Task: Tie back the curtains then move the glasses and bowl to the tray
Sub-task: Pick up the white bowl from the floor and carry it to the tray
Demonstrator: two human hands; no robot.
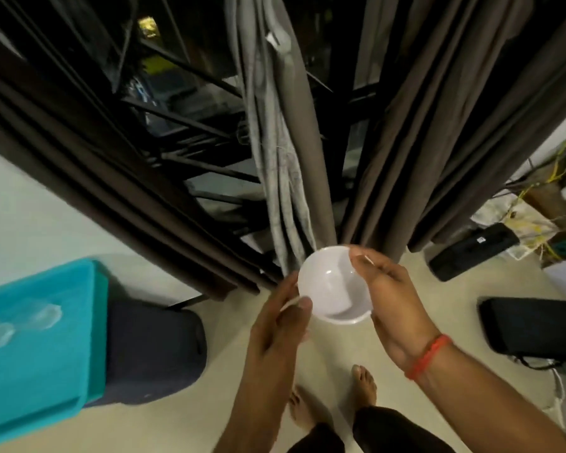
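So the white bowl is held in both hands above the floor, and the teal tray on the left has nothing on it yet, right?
Not quite. The head view shows two clear glasses already on the teal tray; they are blurred but visible. The rest stands: the left hand and right hand both hold the white bowl above the floor, and the tray is on the left.

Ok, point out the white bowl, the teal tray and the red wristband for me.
white bowl (335,286), head view, inner wall of the bowl.
teal tray (46,348), head view, bare flat bottom beside the glasses.
red wristband (428,356), head view, middle of the band on the right wrist.
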